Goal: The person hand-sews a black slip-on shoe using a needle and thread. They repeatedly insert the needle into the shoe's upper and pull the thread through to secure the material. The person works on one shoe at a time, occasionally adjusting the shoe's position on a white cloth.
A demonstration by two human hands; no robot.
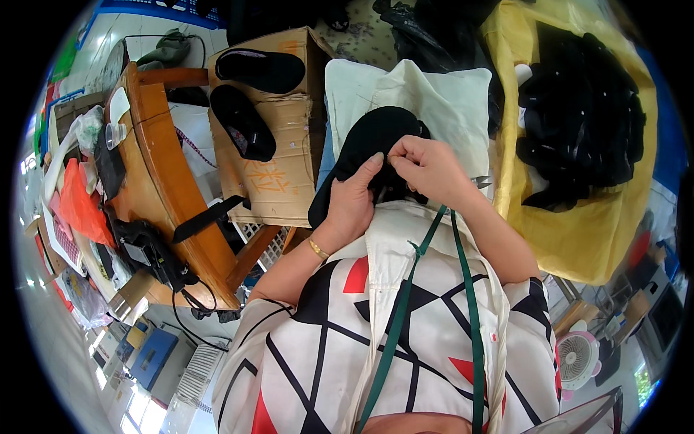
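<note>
From the head view, a black cloth shoe upper (372, 141) lies on a white cushion (448, 101), its long side slanting up and right. The left hand (354, 199) grips it from below. The right hand (426, 166) pinches its top edge.

A small garment or footwear workshop: a cluttered wooden surface (163, 155) at left, an open cardboard box (278, 163) topped with black shoe uppers (242, 121), and a yellow sack (578, 217) of black fabric pieces (582, 119) at right.
</note>
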